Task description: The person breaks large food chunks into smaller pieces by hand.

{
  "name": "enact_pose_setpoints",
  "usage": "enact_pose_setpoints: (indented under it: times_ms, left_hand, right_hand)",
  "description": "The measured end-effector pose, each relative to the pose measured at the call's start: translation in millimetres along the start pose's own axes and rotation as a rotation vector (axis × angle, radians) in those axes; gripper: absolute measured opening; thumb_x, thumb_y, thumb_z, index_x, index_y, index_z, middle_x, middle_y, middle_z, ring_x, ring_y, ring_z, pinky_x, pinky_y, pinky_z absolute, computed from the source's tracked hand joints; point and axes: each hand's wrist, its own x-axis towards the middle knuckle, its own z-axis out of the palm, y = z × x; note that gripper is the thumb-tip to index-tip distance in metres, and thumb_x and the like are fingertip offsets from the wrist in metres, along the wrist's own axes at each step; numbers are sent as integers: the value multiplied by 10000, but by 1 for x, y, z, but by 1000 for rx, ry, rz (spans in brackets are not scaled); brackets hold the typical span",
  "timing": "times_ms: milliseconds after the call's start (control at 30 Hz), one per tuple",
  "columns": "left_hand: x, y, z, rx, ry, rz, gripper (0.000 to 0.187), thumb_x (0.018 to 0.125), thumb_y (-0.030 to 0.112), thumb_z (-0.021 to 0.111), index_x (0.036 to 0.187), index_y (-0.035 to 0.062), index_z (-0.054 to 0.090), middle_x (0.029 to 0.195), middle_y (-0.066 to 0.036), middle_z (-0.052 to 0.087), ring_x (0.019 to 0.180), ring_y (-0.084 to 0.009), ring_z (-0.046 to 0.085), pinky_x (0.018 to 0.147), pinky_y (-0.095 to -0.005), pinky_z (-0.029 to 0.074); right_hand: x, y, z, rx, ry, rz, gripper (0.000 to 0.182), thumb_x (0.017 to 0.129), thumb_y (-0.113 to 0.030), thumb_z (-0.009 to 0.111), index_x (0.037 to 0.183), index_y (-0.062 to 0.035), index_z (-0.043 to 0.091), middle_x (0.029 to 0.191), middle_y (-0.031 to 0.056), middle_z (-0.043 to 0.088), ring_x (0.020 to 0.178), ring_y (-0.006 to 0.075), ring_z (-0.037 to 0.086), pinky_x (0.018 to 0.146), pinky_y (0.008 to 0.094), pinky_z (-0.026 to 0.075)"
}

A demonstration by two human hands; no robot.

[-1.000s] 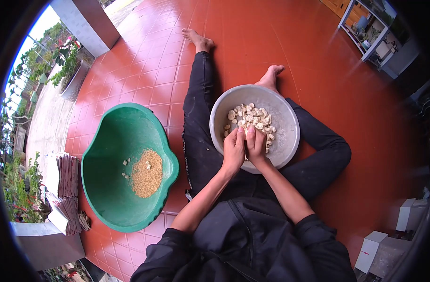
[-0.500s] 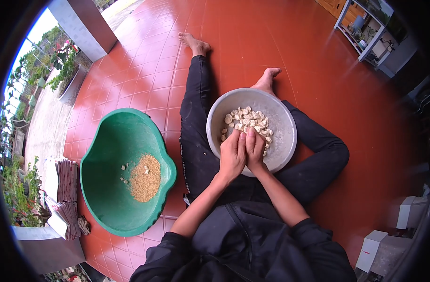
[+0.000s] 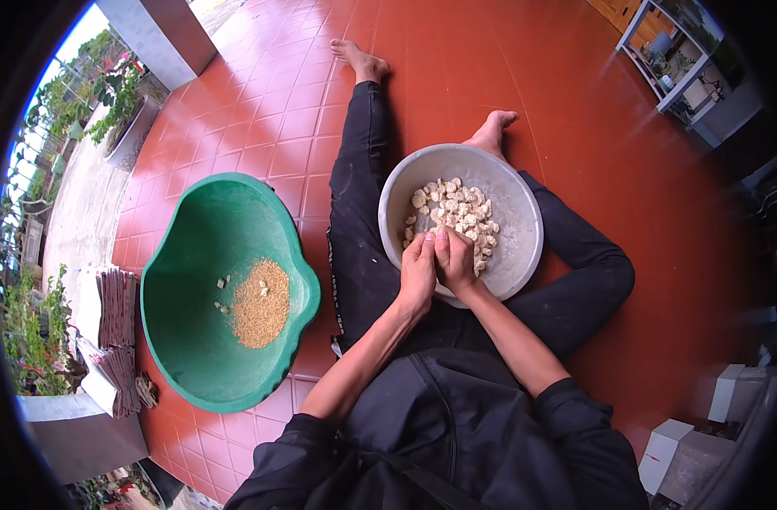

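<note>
A grey metal bowl (image 3: 520, 234) rests at my lap between my legs, with many pale, lumpy pieces (image 3: 460, 208) in it. Over the bowl's near side, my left hand (image 3: 418, 270) and my right hand (image 3: 456, 259) meet, fingers closed and thumbs side by side. Whatever is pinched between them is too small and hidden to name. To the left stands a green basin (image 3: 193, 229), holding a patch of tan grains (image 3: 262, 306) and several small pale bits.
Folded papers or sacks (image 3: 116, 310) are stacked left of the basin. A potted plant (image 3: 132, 136) and a pillar (image 3: 163, 42) stand at the upper left. White boxes (image 3: 664, 450) lie at the lower right, a shelf (image 3: 669, 55) at the upper right.
The view has shifted slightly, so the bowl and basin appear a little higher. My hands stay together over the bowl, with the right hand now turned more across the left.
</note>
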Motion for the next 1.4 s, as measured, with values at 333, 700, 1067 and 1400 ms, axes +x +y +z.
enact_pose_setpoints:
  times_ms: [333,700,1067,1400]
  left_hand:
    - [18,-13,-2,-179,6,-218,171,976,233,481,911,124,597,788,56,554,704,-54,494,613,-220,390]
    - [23,-5,-8,-244,-28,-356,172,968,276,471,930,162,594,791,34,574,700,-100,531,636,-263,426]
    - [21,13,-20,-254,-119,-414,419,1005,477,362,867,125,540,695,8,530,593,-106,472,576,-250,377]
    - [6,39,-18,837,-91,652,163,862,44,627,1009,-24,608,865,-168,618,701,-233,652,625,-331,510]
  right_hand:
    - [-4,20,7,-75,-70,56,366,966,-242,393,720,4,505,637,228,524,606,437,550,543,479,407]
    - [-1,30,15,-95,-110,-11,348,959,-231,400,714,-4,496,626,233,530,597,436,548,536,491,398]
    - [13,-3,-1,173,-167,451,393,994,-253,404,740,6,555,538,88,523,494,176,521,475,391,382]
    - [22,3,-15,617,-244,849,493,1010,-438,367,685,-99,518,624,-64,449,572,57,407,516,263,319]
